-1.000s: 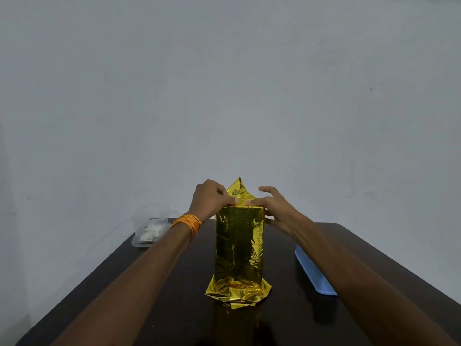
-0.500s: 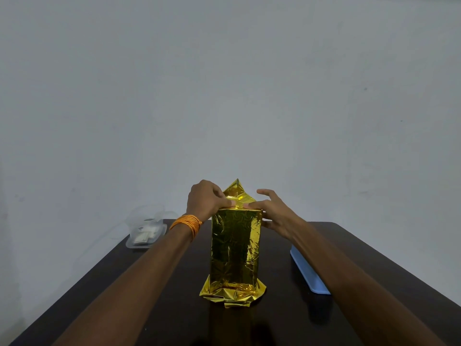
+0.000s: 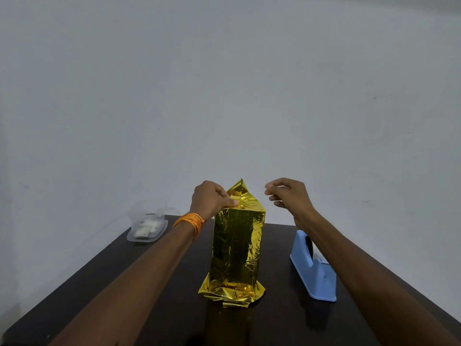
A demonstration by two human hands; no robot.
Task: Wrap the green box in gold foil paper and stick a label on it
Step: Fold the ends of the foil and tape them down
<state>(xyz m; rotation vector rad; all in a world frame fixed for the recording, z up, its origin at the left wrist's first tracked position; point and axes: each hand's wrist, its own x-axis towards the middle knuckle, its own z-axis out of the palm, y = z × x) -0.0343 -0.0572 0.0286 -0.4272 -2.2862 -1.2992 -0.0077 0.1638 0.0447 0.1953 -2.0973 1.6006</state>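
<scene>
On the dark counter, between a clear tub and a blue tape dispenser, box stands upright, fully covered in gold foil, no green showing. Left hand grips the top edge, fingers curled, thumb pressing the fold down; pointed flap sticks up. Right hand hangs just beside the top, fingers loosely curled, holding nothing. Likely next: tape. Pin fold flat, crease flap tight first, foil looks springy
</scene>
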